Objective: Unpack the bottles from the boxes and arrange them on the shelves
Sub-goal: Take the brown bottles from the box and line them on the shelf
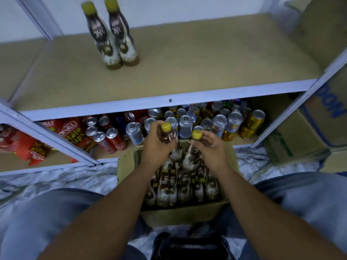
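Though my hands hide much of both labels, left hand (pixel 156 149) grips a brown, yellow-capped bottle (pixel 167 136) above the box (pixel 187 212); right hand (pixel 212 147) grips a second bottle (pixel 197 135).

2 shelf bottles (pixel 120 30) blurred, labels unreadable; cartons (pixel 326 113) cut by the edge.

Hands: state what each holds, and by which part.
Left hand grips the left bottle around its upper body; right hand grips the right bottle at the neck, under its cap.
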Motion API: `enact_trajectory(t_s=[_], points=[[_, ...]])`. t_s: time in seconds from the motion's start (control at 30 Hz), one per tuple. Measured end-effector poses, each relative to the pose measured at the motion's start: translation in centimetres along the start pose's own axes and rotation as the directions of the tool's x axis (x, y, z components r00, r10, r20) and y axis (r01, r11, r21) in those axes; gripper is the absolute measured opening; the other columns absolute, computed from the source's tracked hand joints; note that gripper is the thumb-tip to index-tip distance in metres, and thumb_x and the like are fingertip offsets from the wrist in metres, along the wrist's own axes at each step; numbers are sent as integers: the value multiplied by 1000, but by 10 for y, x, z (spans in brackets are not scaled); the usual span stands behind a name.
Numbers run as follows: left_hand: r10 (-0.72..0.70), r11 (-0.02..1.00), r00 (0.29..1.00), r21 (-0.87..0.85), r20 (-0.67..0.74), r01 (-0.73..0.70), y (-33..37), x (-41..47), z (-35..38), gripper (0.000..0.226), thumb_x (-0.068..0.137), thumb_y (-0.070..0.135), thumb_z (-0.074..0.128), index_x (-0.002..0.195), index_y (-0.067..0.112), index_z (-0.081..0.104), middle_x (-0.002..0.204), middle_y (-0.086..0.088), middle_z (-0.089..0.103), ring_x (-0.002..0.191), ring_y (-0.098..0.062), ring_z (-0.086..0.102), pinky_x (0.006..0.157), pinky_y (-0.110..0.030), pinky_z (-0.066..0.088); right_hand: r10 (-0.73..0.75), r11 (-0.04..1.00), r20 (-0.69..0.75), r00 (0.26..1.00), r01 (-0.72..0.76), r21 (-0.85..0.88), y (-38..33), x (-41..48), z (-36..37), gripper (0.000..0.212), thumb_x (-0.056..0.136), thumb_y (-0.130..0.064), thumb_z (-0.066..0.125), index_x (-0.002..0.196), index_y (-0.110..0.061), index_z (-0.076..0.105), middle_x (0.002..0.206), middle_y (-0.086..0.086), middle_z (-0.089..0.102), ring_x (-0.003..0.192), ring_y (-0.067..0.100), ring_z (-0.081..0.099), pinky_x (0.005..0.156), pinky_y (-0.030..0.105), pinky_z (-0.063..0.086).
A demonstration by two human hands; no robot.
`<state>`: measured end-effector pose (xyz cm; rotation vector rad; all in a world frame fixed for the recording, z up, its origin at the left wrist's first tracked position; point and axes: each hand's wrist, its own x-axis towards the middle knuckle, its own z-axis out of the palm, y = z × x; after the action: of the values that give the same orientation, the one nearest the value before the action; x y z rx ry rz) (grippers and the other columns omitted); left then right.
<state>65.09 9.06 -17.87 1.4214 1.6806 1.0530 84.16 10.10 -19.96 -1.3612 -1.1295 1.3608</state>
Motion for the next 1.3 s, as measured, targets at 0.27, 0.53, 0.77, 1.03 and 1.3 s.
enact_trajectory(t_s=[0.27, 0.53, 0.77, 1.03, 1.3], points=[[243, 968, 970, -68, 6, -242, 111, 8, -52, 64, 86, 20, 81, 139, 36, 49, 121, 12, 62, 106, -4, 63, 90, -35, 56, -276, 961, 80, 958, 278, -5, -120, -15, -8, 36, 90, -20, 77, 120, -27, 60, 116, -3, 73, 111, 14, 67, 91, 31, 53], [373, 927, 927, -23, -48, -374, 182, 56, -75, 64, 86, 22, 81, 136, 44, 47, 125, 14, 61, 115, -9, 60, 99, -41, 53, -459, 888, 34, 888, 459, 8, -223, 26, -14, 32, 90, -16, 76, 116, -26, 61, 107, -7, 75, 99, 7, 69, 87, 27, 55], [368, 930, 923, 24, -108, -368, 195, 138, -66, 69, 91, 15, 74, 149, 31, 41, 139, 12, 51, 128, -12, 52, 110, -37, 44, -524, 845, 31, 851, 524, -107, -264, 112, -9, 30, 90, -21, 76, 110, -35, 59, 110, -4, 67, 86, 0, 65, 75, 16, 52], [337, 941, 927, 11, -164, -340, 183, 243, -46, 69, 93, 13, 72, 149, 35, 39, 128, 12, 58, 112, -9, 61, 95, -24, 50, -516, 838, 48, 855, 516, -177, -263, 225, 6, 30, 91, -29, 74, 114, -39, 58, 106, -4, 66, 89, 12, 68, 82, 34, 60], [377, 926, 904, 65, -199, -372, 179, 336, -40, 68, 95, 16, 69, 152, 34, 36, 120, 24, 54, 103, 11, 57, 93, -24, 52, -589, 761, 100, 802, 592, -265, -279, 322, 28, 31, 94, -34, 69, 120, -35, 53, 105, -5, 67, 86, 16, 68, 76, 32, 57]])
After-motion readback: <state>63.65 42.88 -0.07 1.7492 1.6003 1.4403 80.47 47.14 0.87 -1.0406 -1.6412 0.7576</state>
